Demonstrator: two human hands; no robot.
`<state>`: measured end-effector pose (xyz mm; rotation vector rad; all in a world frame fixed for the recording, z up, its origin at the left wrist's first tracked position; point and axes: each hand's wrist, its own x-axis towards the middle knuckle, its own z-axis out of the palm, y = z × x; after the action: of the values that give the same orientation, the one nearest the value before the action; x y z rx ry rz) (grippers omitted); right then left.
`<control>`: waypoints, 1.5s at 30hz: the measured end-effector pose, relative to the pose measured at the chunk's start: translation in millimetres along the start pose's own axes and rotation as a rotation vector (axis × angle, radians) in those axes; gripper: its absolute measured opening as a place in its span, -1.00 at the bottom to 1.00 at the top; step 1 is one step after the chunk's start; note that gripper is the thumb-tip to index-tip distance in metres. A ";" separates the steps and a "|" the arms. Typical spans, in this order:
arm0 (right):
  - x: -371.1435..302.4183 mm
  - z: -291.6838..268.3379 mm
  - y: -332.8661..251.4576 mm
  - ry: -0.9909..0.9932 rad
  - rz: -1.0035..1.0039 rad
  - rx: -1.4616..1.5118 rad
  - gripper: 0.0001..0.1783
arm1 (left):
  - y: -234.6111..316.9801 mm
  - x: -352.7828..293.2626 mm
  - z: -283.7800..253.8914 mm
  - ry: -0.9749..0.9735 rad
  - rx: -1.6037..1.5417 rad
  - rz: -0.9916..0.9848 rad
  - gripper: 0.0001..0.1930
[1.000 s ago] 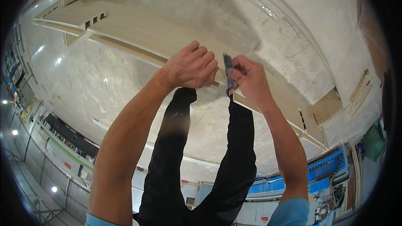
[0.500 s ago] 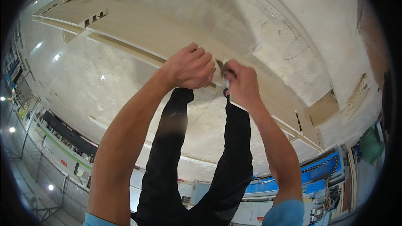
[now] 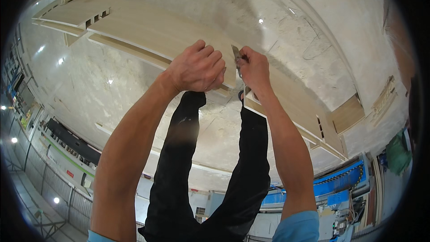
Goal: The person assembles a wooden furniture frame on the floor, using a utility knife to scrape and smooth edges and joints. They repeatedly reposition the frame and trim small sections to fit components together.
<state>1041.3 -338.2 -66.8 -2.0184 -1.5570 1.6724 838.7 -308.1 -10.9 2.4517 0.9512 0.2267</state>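
Note:
My right hand (image 3: 255, 68) is closed around a small grey metal knife (image 3: 236, 54), its flat blade pointing away from me. To its left, my left hand (image 3: 197, 66) makes a fist at the near edge of a long pale wooden panel (image 3: 139, 26); what its fingers hold, if anything, is hidden. A second pale panel (image 3: 298, 101) runs from beneath my right hand toward the right. Between the two hands, the left panel ends beside a narrow gap. Dark square notches (image 3: 96, 19) are cut into the left panel.
Both panels lie raised over a dusty, pale floor (image 3: 130, 89). Wood strips (image 3: 384, 96) lie at the far right, near a green bag (image 3: 397, 151). Blue equipment (image 3: 340, 179) stands at the lower right. My legs in black trousers (image 3: 179, 143) are spread below my hands.
Both hands have shifted slightly left and away from me. The knife, blurred before, now shows clearly with its blade further out. The gap between the panels shows more plainly.

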 end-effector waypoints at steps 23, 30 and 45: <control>-43.1 -37.4 -31.0 -0.196 0.105 0.127 -0.88 | -0.2 2.1 -2.6 0.008 -0.008 -0.022 -0.81; -34.1 -51.1 -30.7 -0.030 0.228 0.271 -0.88 | 0.0 2.3 -4.2 0.010 0.045 -0.024 -0.81; -81.5 -67.6 -71.9 -0.553 0.217 0.344 -0.94 | -1.0 0.9 -1.4 0.010 0.019 -0.026 -0.80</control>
<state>1058.6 -329.5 59.7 -1.6800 -1.0653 2.5374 838.2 -306.3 -10.2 2.4562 0.9934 0.2222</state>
